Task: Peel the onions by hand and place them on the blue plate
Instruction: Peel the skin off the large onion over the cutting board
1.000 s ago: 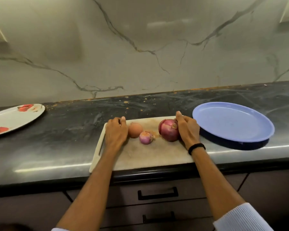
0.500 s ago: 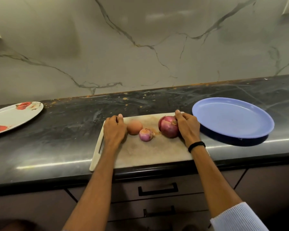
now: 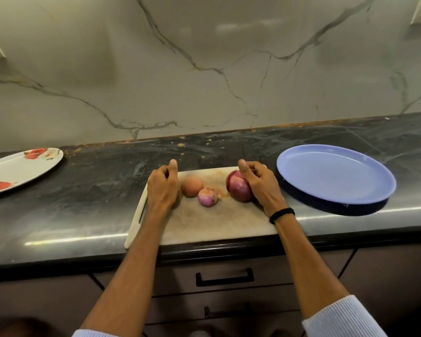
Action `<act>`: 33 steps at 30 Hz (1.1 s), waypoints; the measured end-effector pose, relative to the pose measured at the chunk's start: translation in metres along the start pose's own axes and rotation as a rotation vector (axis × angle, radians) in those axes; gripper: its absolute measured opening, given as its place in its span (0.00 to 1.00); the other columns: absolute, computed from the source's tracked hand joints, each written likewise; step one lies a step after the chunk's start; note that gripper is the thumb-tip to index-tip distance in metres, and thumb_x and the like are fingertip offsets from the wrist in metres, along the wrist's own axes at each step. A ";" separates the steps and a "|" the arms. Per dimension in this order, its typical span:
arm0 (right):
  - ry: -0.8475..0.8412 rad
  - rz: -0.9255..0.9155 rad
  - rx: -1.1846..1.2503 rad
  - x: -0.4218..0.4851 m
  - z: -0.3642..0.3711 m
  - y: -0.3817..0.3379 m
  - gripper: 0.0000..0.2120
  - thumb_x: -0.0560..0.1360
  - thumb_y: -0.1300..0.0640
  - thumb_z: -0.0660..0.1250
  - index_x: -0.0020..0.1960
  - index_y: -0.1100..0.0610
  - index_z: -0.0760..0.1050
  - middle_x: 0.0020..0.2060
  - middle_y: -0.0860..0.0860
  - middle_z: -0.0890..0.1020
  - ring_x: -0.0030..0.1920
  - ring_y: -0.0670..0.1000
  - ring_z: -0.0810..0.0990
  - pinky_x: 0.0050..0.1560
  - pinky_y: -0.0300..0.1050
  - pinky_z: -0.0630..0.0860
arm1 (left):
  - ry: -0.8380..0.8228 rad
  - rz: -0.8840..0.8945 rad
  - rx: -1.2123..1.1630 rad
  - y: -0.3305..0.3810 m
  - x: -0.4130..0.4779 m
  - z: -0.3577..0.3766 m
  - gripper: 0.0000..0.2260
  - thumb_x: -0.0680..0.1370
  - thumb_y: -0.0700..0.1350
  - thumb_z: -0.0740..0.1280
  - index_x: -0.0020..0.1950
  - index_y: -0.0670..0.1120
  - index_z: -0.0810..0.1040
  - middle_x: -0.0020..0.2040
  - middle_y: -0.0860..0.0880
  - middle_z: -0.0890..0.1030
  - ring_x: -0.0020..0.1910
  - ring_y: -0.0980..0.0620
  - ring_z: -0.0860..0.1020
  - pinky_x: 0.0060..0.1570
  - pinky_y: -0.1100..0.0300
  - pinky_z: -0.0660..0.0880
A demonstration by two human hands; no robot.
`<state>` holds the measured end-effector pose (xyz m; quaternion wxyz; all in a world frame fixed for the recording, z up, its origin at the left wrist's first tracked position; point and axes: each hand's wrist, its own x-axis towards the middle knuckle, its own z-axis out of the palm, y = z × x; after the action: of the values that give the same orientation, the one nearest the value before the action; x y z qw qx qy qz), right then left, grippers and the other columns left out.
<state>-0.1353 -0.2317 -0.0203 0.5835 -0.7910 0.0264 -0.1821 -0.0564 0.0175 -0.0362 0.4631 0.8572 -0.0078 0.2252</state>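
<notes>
Three onions lie on a pale cutting board (image 3: 204, 222): a brown-skinned onion (image 3: 191, 186) at the left, a small purple onion (image 3: 207, 197) in the middle and a large red onion (image 3: 238, 188) at the right. My right hand (image 3: 259, 184) grips the large red onion from its right side, thumb over its top. My left hand (image 3: 162, 188) rests on the board just left of the brown onion, fingers loosely curled and holding nothing. The blue plate (image 3: 336, 173) stands empty to the right of the board.
A white plate with red flower print (image 3: 20, 166) sits at the far left of the dark stone counter (image 3: 88, 190). A marble wall rises behind. Drawers with black handles (image 3: 225, 278) are below the counter's front edge.
My right hand has curled its fingers further over the large red onion. My left thumb has lifted a little. The onions and board stay where they were.
</notes>
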 end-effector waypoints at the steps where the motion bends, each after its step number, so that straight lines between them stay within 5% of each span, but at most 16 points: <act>1: -0.006 -0.009 0.001 0.001 0.000 0.000 0.19 0.78 0.38 0.63 0.57 0.51 0.78 0.47 0.40 0.79 0.50 0.41 0.77 0.51 0.39 0.73 | -0.005 0.008 -0.014 0.003 -0.001 0.000 0.27 0.83 0.63 0.54 0.46 0.44 0.81 0.45 0.45 0.80 0.46 0.47 0.77 0.48 0.53 0.70; 10: -0.131 -0.080 -0.055 -0.006 -0.001 -0.001 0.30 0.71 0.31 0.65 0.65 0.50 0.74 0.57 0.45 0.79 0.55 0.45 0.78 0.55 0.40 0.75 | 0.002 0.189 -0.062 0.014 -0.018 -0.007 0.14 0.84 0.57 0.59 0.49 0.50 0.78 0.46 0.49 0.78 0.44 0.53 0.74 0.44 0.61 0.66; 19: -0.027 -0.065 -0.102 -0.004 0.000 -0.001 0.27 0.71 0.46 0.76 0.66 0.52 0.73 0.57 0.47 0.76 0.55 0.48 0.77 0.46 0.32 0.74 | -0.058 0.102 -0.121 0.015 -0.014 -0.007 0.16 0.84 0.58 0.59 0.51 0.49 0.79 0.49 0.46 0.80 0.48 0.49 0.77 0.47 0.53 0.73; 22: 0.030 -0.060 -0.085 -0.002 0.001 0.000 0.29 0.70 0.43 0.75 0.67 0.51 0.72 0.58 0.47 0.76 0.55 0.47 0.75 0.45 0.31 0.73 | -0.091 0.239 -0.122 0.016 -0.021 -0.007 0.20 0.80 0.64 0.60 0.62 0.50 0.77 0.57 0.49 0.77 0.54 0.52 0.76 0.54 0.54 0.76; 26: 0.117 -0.014 -0.010 0.002 -0.001 0.005 0.28 0.70 0.42 0.76 0.66 0.50 0.73 0.59 0.46 0.75 0.57 0.49 0.75 0.54 0.43 0.78 | -0.305 0.534 0.092 0.022 -0.032 -0.004 0.27 0.75 0.66 0.63 0.70 0.54 0.73 0.62 0.49 0.70 0.60 0.52 0.69 0.56 0.57 0.70; 33: 0.144 0.063 0.125 0.005 -0.002 0.008 0.27 0.70 0.42 0.75 0.64 0.51 0.74 0.60 0.49 0.76 0.59 0.51 0.76 0.56 0.47 0.80 | -0.380 0.670 0.394 0.026 -0.035 0.001 0.34 0.70 0.78 0.61 0.53 0.50 0.83 0.55 0.53 0.73 0.55 0.54 0.69 0.51 0.55 0.75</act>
<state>-0.1296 -0.2375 -0.0258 0.6339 -0.7365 0.0820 -0.2214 -0.0936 -0.0050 -0.0294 0.1823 0.9055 -0.3278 0.1986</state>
